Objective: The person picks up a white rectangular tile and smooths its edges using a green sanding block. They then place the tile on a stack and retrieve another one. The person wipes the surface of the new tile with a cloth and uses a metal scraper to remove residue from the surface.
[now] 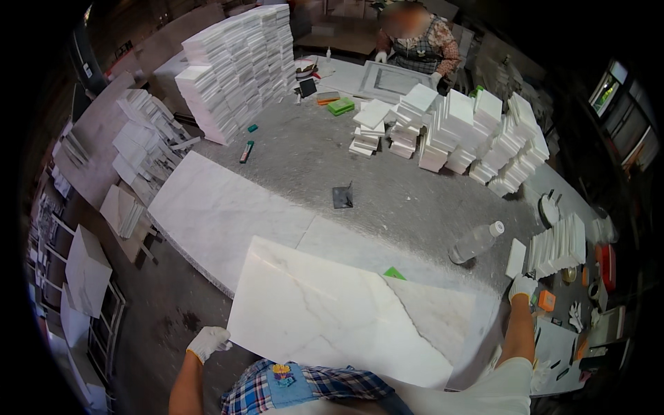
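A large white marble slab (332,304) with grey veins lies in front of me, overlapping paler slabs beneath it. At its left corner is my left hand (209,342) in a white glove, fingers closed at the slab's edge. My right hand (523,286), gloved too, reaches far out to the right, beside a row of small white tiles (557,245). Its fingers are bent round something small and dark that I cannot make out. A green triangular piece (394,274) lies by the slab's far edge.
A clear bottle (476,242) stands tilted-looking on the grey table (277,166). Tall stacks of white tiles (238,69) rise at the far left, more tile stacks (456,124) at the right. Across the table a person (418,48) handles a framed panel (394,81). An orange box (546,300) lies near my right hand.
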A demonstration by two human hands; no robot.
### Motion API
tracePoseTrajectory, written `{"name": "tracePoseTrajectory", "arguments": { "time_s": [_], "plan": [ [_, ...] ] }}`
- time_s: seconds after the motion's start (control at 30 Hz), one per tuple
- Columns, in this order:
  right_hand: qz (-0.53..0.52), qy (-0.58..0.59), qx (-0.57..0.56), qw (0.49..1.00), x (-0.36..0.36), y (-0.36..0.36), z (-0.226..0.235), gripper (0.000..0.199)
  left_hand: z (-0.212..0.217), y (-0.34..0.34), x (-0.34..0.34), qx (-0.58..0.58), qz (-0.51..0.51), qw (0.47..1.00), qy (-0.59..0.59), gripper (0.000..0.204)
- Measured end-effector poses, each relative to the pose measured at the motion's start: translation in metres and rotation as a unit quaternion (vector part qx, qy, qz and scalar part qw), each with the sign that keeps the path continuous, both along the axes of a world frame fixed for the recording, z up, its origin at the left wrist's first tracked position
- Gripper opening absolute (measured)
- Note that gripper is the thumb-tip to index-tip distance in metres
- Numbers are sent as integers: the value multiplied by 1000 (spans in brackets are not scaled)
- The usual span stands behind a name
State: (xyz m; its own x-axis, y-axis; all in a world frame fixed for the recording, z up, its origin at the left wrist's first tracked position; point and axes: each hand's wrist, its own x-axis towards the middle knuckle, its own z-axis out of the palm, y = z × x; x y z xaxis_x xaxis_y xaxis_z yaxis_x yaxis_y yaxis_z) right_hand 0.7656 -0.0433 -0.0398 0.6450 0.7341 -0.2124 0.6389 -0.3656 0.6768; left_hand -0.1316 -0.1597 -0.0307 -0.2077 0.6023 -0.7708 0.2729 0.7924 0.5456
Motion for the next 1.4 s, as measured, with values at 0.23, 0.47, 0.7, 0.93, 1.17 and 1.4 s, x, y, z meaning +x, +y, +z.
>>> {"name": "tracePoseTrajectory", "arguments": {
  "time_s": [0.23, 0.47, 0.7, 0.93, 1.17, 1.4],
  "plan": [
    [39, 95, 248, 963, -41, -18, 78, 36, -3, 8, -7, -32, -86, 996, 23, 23],
    [-30, 187, 436, 880, -6, -31, 61, 58, -6, 6, -15, -3, -78, 996, -32, 26],
    [-109, 223, 454, 856, -8, -28, 53, 69, -9, 4, -17, 36, -63, 995, -75, 31],
    [-76, 327, 515, 788, 24, -34, 44, 88, -9, 5, -9, 57, -86, 991, -90, 26],
    [-138, 521, 612, 579, -84, -32, 94, 49, 3, 7, -9, 40, -116, 991, -58, 30],
    [10, 672, 441, 595, -253, -35, 126, 39, 98, 64, 36, 114, -384, 870, 286, 38]
  ]
}}
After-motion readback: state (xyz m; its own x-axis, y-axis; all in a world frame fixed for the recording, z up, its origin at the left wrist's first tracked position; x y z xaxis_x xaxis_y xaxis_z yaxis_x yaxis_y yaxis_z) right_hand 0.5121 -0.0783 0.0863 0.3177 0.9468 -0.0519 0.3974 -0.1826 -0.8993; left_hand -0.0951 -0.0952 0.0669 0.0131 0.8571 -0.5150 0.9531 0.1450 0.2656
